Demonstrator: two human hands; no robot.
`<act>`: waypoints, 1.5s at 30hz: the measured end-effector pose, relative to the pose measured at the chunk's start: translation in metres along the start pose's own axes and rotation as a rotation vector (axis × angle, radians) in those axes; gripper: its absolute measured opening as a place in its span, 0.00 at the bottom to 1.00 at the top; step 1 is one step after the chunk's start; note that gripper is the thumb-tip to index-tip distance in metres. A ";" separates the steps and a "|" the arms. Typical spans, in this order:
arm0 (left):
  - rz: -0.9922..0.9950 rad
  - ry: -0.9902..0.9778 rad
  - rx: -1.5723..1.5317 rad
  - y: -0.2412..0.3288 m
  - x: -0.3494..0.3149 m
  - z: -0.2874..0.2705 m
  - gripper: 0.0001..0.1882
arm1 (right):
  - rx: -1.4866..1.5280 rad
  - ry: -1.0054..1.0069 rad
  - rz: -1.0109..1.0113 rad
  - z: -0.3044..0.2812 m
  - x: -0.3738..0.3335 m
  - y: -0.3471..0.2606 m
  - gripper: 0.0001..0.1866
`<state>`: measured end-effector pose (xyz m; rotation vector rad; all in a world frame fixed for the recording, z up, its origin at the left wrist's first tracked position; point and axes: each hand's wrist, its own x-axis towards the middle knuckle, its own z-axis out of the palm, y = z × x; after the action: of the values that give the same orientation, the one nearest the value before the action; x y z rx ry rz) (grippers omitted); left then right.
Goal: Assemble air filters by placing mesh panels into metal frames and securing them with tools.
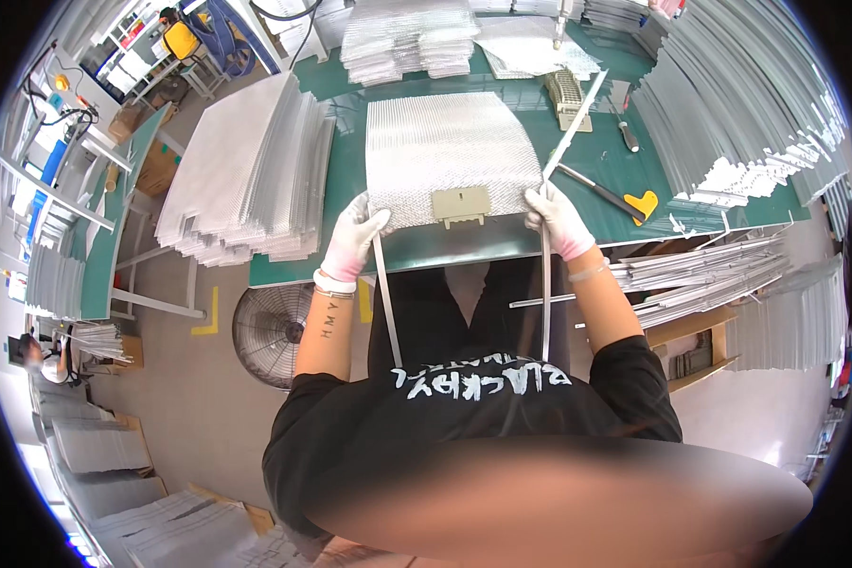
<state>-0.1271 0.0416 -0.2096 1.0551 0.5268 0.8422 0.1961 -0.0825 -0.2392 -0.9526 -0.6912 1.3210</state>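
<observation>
A silvery mesh sheet (450,147) bows upward in front of me, its near edge at the front of the green table. My left hand (358,235), in a white glove, pinches the sheet's near left corner. My right hand (560,223), gloved too, grips the near right corner. A beige plastic bracket (461,204) with small prongs sits at the middle of the near edge. Narrow pale strips hang below both hands: a left strip (386,303) and a right strip (545,298). Another white strip (577,123) slants up and away from my right hand.
Stacked mesh sheets (246,175) stand left on the green table (407,251), with more stacks (407,38) behind and a tall stack (729,104) at right. A yellow-and-black-handled hammer (625,203), a screwdriver (628,133) and a beige block (568,99) lie right. A floor fan (273,331) stands below.
</observation>
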 end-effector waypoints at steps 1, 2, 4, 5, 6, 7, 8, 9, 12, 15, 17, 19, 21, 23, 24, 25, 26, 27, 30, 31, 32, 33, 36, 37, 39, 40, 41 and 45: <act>0.057 0.081 0.152 0.005 -0.006 0.002 0.21 | -0.007 0.015 -0.026 0.007 -0.006 -0.007 0.08; 0.112 0.161 0.301 0.008 -0.011 0.005 0.22 | -0.016 0.033 -0.052 0.012 -0.012 -0.014 0.09; 0.135 0.194 0.239 0.019 -0.024 0.018 0.24 | -0.036 0.022 -0.077 0.021 -0.019 -0.023 0.11; 0.178 0.219 0.263 0.026 -0.032 0.026 0.23 | -0.038 -0.008 -0.116 0.024 -0.022 -0.027 0.12; 0.222 0.244 0.286 0.032 -0.039 0.033 0.23 | -0.040 -0.039 -0.155 0.027 -0.025 -0.029 0.12; 0.285 0.285 0.313 0.036 -0.043 0.038 0.22 | -0.042 -0.043 -0.159 0.031 -0.027 -0.032 0.12; 0.291 0.285 0.314 0.040 -0.049 0.042 0.22 | -0.046 -0.048 -0.170 0.035 -0.029 -0.034 0.12; 0.317 0.301 0.310 0.044 -0.054 0.044 0.23 | -0.050 -0.054 -0.182 0.039 -0.031 -0.036 0.13; 0.281 0.340 0.500 0.047 -0.073 0.033 0.28 | -0.084 -0.062 -0.222 0.057 -0.037 -0.050 0.14; 0.662 0.290 0.729 0.063 -0.098 0.048 0.37 | -0.127 -0.152 -0.272 0.071 -0.043 -0.065 0.17; 0.847 0.226 0.526 0.072 -0.101 0.044 0.36 | -0.120 -0.208 -0.299 0.087 -0.048 -0.077 0.19; 0.781 0.320 0.316 0.084 -0.097 0.042 0.31 | -0.102 -0.189 -0.347 0.113 -0.051 -0.095 0.20; 0.728 0.369 0.297 0.099 -0.080 0.040 0.19 | -0.273 -0.142 -0.459 0.114 -0.039 -0.114 0.19; 0.727 0.286 0.355 0.117 -0.053 0.045 0.19 | -0.400 -0.091 -0.603 0.125 -0.025 -0.134 0.15; 0.766 0.313 0.358 0.123 -0.033 0.057 0.19 | -0.537 -0.007 -0.625 0.115 -0.018 -0.138 0.13; 0.740 0.213 0.436 0.133 -0.022 0.058 0.20 | -0.479 0.001 -0.673 0.112 -0.008 -0.142 0.11; 0.714 0.110 0.509 0.142 -0.010 0.060 0.21 | -0.425 0.010 -0.725 0.110 -0.001 -0.147 0.10; 0.931 0.161 0.656 0.136 0.008 0.064 0.19 | -0.385 0.049 -0.751 0.105 0.004 -0.146 0.09; 0.541 0.164 0.399 0.127 0.025 0.055 0.17 | -0.388 0.233 -0.758 0.091 0.011 -0.133 0.08; 0.612 0.221 0.292 0.120 0.029 0.061 0.14 | -0.410 0.268 -0.793 0.104 0.001 -0.138 0.08; 0.609 0.219 0.291 0.117 0.027 0.065 0.14 | -0.411 0.272 -0.791 0.105 0.002 -0.133 0.08; 0.629 0.279 0.299 0.116 0.021 0.068 0.13 | -0.392 0.295 -0.803 0.105 0.004 -0.129 0.08; 0.658 0.375 0.331 0.115 0.002 0.084 0.11 | -0.442 0.309 -0.752 0.099 -0.004 -0.128 0.11; 0.694 0.356 0.324 0.109 0.000 0.079 0.12 | -0.371 0.238 -0.754 0.103 -0.005 -0.132 0.12; 0.741 0.297 0.383 0.088 -0.002 0.052 0.16 | -0.301 0.168 -0.755 0.098 -0.005 -0.131 0.13; 0.739 0.294 0.382 0.075 -0.003 0.047 0.16 | -0.373 0.151 -0.699 0.085 -0.003 -0.122 0.14; 0.790 0.355 0.537 0.065 -0.004 0.044 0.17 | -0.443 0.134 -0.644 0.081 -0.003 -0.116 0.14; 0.811 0.329 0.540 0.043 -0.016 0.042 0.20 | -0.460 0.077 -0.728 0.058 -0.014 -0.090 0.15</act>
<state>-0.1203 0.0163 -0.1530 1.6831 0.6241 1.6646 0.1867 -0.0841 -0.1319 -0.9692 -1.1737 0.4863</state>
